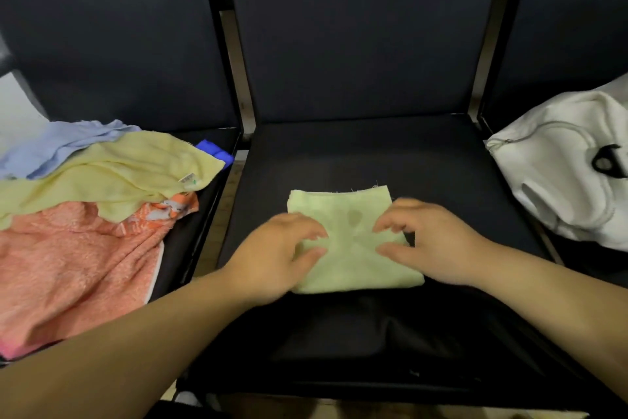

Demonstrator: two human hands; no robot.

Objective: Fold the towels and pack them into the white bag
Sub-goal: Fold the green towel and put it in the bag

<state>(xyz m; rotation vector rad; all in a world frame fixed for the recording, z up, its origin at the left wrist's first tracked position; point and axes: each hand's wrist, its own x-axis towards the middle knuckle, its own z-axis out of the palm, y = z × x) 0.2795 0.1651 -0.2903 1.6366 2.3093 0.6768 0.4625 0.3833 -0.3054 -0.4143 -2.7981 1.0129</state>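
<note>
A folded pale green towel (353, 248) lies flat on the middle chair seat (373, 153), toward its front. Its far edge is straight, with a few loose threads, and its near edge is square to the person.

The left hand (278, 248) rests over the towel's left edge and the right hand (435, 242) over its right edge. The fingers (312, 231) of both hands are apart and loosely bent, with the tips on the cloth and not clamped on it. The middle strip of the towel shows between the hands.

Bare dark seat lies beyond the towel up to the backrest, and on both sides of it.

On the left seat is a loose pile: a blue towel (61, 146), a yellow towel (112, 174) and an orange towel (68, 269), overlapping one another. Across a narrow gap to the right, the white bag (560, 174) slumps on the next seat, well apart from the hands.
</note>
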